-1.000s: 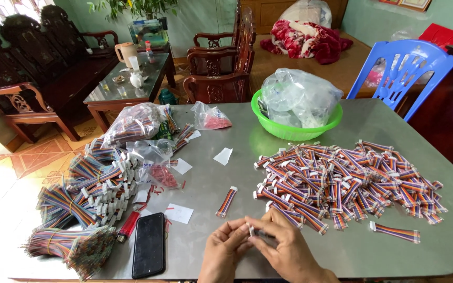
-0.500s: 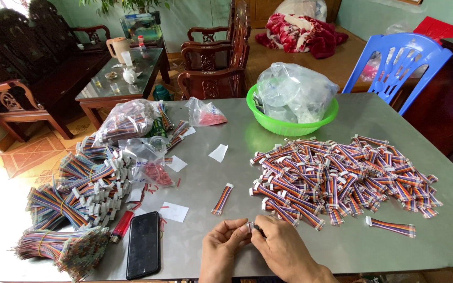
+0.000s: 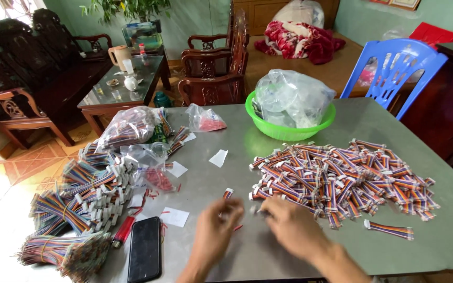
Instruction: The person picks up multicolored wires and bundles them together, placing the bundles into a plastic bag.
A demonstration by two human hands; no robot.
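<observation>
Left hand: the left hand (image 3: 217, 228) lies low over the near edge of the tabletop (image 3: 300, 251), fingers curled inward; motion blur hides whether it grips anything, so I cannot tell.
Right hand: the right hand (image 3: 289, 226) sits just beside the left, fingers bent toward a small connector end (image 3: 260, 212) at its fingertips; blur prevents confirming a grip.
Nearest item: a single short ribbon cable (image 3: 228, 194) lies on the tabletop just above the left hand, apart from the pile.
Main pile: a broad heap of short multicoloured cable pieces (image 3: 342, 181) with white connectors lies beyond the right hand; one loose piece (image 3: 389, 229) lies at its near right edge.
Left side: a black phone (image 3: 144, 255) lies face up near the edge, a red lighter (image 3: 123, 231) beside it, then bundles of longer rainbow wire (image 3: 74, 194) and clear plastic bags (image 3: 132, 126).
Far edge: a green bowl (image 3: 289, 131) holds crumpled clear bags.
Surface: grey, matte, with small white paper slips (image 3: 218, 157) scattered on it.
Room: a blue plastic chair (image 3: 399, 68) stands at the far right corner; dark carved wooden chairs (image 3: 216, 68) and a glass-topped coffee table (image 3: 124, 84) stand beyond, on an orange tiled floor (image 3: 27, 162).
</observation>
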